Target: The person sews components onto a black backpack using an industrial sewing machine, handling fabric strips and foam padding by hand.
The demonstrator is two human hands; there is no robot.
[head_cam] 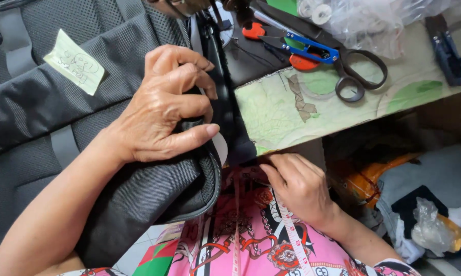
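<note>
A dark grey backpack (pixel 46 112) with mesh panels fills the left side and hangs over the table edge. My left hand (pixel 164 105) grips a bunched fold of its fabric beside the zipper edge (pixel 216 179). A pale paper note (pixel 74 61) is stuck on the bag. My right hand (pixel 299 186) sits lower, at my lap, fingers curled against the underside of the table edge, near a measuring tape (pixel 292 230) draped over my pink patterned clothing. What its fingertips pinch is hidden.
A worn green-patterned table top (pixel 312 110) carries black-handled scissors (pixel 353 71), blue thread snips (pixel 312 51), a second dark snip (pixel 448 48) and a clear plastic bag (pixel 363 18). Below at right lie piled cloths (pixel 430 174) and crumpled plastic (pixel 432 230).
</note>
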